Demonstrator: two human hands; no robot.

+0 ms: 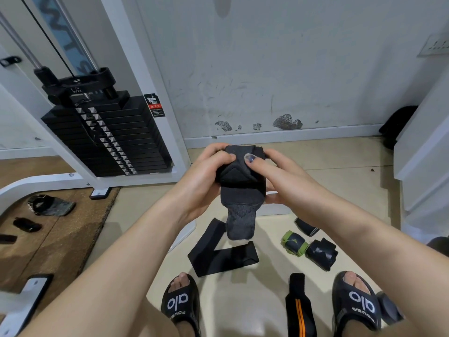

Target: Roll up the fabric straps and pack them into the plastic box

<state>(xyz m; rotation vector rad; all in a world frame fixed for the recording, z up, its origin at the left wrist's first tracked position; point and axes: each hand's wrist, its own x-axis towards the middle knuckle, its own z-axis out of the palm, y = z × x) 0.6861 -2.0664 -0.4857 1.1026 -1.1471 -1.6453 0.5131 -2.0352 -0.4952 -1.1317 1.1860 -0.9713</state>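
I hold a black fabric strap (240,188) at chest height, partly rolled at the top, its loose end hanging down. My left hand (206,176) grips the roll from the left, thumb on top. My right hand (279,178) grips it from the right, thumb pressed on the roll. On the floor below lie a flat black strap (218,259), a rolled green-and-black strap (294,243), a rolled black strap (320,254), another dark roll (307,227) and a black strap with an orange stripe (300,307). The white plastic box (277,209) is mostly hidden behind my hands.
A weight-stack machine (109,135) with a white frame stands at the left. More dark straps (52,205) lie on the brown mat (60,239). My feet in black slides (181,302) are at the bottom. White furniture (425,166) stands at the right, the wall ahead.
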